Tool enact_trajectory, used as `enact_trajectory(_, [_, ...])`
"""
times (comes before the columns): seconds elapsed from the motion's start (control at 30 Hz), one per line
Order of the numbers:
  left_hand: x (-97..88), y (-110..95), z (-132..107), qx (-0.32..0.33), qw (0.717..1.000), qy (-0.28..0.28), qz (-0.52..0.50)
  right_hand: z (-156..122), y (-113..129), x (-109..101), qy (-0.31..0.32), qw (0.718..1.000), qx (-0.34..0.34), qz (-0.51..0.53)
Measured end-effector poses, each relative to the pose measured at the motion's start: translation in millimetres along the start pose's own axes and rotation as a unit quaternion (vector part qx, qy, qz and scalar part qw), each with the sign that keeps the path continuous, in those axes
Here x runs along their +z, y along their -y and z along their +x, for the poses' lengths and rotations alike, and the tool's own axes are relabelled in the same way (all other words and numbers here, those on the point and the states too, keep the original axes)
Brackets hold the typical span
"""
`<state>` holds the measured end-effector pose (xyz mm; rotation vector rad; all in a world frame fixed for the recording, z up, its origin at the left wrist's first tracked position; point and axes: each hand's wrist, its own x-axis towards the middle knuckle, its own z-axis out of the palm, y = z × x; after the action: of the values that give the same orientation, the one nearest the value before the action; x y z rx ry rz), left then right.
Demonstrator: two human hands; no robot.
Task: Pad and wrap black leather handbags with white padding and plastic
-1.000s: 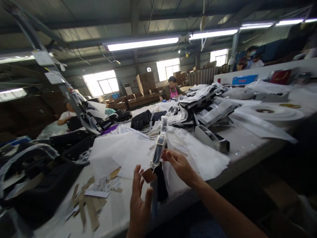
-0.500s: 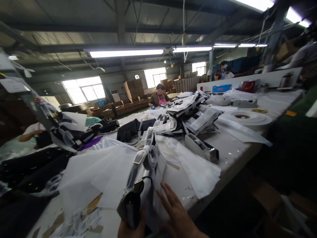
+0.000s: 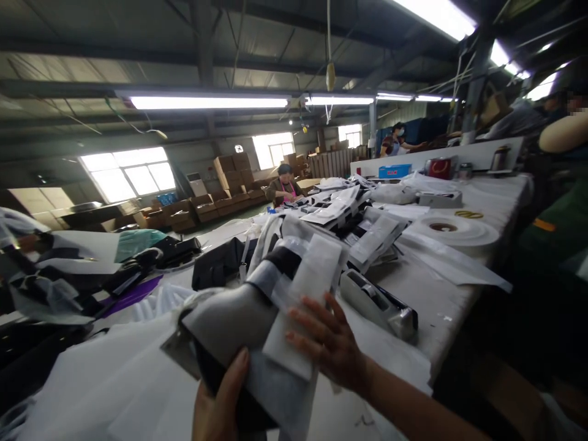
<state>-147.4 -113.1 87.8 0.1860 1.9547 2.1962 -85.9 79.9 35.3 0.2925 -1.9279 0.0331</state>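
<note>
My left hand (image 3: 219,401) comes up from the bottom edge and grips a dark belt-like item wrapped in white tissue paper (image 3: 239,318), thumb on its front. My right hand (image 3: 333,343) lies on the paper's right side with fingers spread, pressing a folded white flap (image 3: 303,300) against the bundle. The bundle is held up above the white table (image 3: 441,294). The dark item inside is mostly hidden by the paper.
A tape dispenser (image 3: 379,303) lies just right of my hands. Behind it are piles of bagged packets (image 3: 362,220), a roll of white material (image 3: 452,229) and black bags (image 3: 218,263). People work at the far end and at the right edge.
The long belt that stood upright in my hands a second ago is now rolled up and wrapped in tissue paper. My right hand moved onto the paper. The camera swung left and up.
</note>
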Motion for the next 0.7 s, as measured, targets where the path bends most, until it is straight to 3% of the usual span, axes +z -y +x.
enact_trajectory(0.07, [44.1, -36, 36, 0.028, 0.996, 0.052, -0.071, 39, -47, -6, 0.002, 1.000, -0.009, -0.019])
enact_trajectory(0.13, [84.5, -65, 75, 0.100, 0.966, 0.163, -0.174, 80, -96, -11, 0.009, 0.998, 0.003, -0.062])
enact_trajectory(0.2, [113.7, -82, 108, 0.158, 0.927, 0.262, -0.216, 118, -148, -13, 0.024, 0.992, 0.019, -0.124])
enact_trajectory(0.27, [127.5, -82, 129, 0.167, 0.917, 0.286, -0.221, 150, -201, -13, 0.037, 0.985, 0.028, -0.168])
enact_trajectory(0.37, [121.7, -54, 135, 0.112, 0.935, 0.282, -0.182, 172, -275, -2, 0.109, 0.973, 0.059, -0.196])
enact_trajectory(0.47, [99.0, -8, 127, 0.054, 0.955, 0.272, -0.102, 162, -332, 17, 0.251, 0.937, 0.140, -0.197])
enact_trajectory(0.57, [74.4, 34, 120, 0.001, 0.963, 0.267, -0.029, 136, -367, 37, 0.334, 0.899, 0.204, -0.196])
enact_trajectory(0.7, [46.8, 70, 114, -0.070, 0.965, 0.252, 0.011, 118, -385, 47, 0.352, 0.887, 0.228, -0.194])
